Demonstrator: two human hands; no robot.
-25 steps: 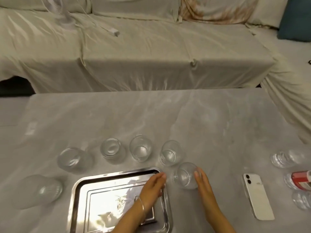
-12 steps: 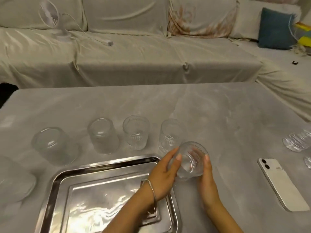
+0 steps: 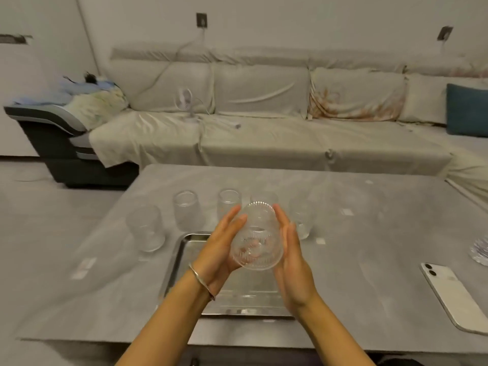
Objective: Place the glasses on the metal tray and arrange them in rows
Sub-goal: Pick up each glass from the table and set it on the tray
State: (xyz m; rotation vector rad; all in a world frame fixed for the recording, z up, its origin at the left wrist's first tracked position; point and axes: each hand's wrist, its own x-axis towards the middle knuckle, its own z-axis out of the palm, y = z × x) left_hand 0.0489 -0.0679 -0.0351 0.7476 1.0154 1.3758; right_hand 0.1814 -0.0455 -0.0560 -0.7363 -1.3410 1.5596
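Observation:
A ribbed clear glass [image 3: 257, 239] is held in the air between both palms, tilted with its base toward me, above the metal tray [image 3: 182, 262]. My left hand [image 3: 220, 249] presses its left side and wears a thin bangle. My right hand [image 3: 290, 260] presses its right side. The tray lies on the grey table, largely covered by my hands. Several other clear glasses stand on the table behind it: one at the left [image 3: 145, 231], two further back [image 3: 186, 210] [image 3: 228, 203], and one at the right [image 3: 301, 220]. Another is partly hidden behind the held glass.
A white phone [image 3: 454, 294] lies on the table at the right, with a crinkled clear bottle [image 3: 480, 250] at the right edge. A covered sofa [image 3: 264, 133] with a small fan [image 3: 184, 100] stands beyond the grey table [image 3: 369, 220].
Both hands closed on the glass beside the tray and lifted it up over the tray. The camera tilted upward, showing more of the sofa and wall.

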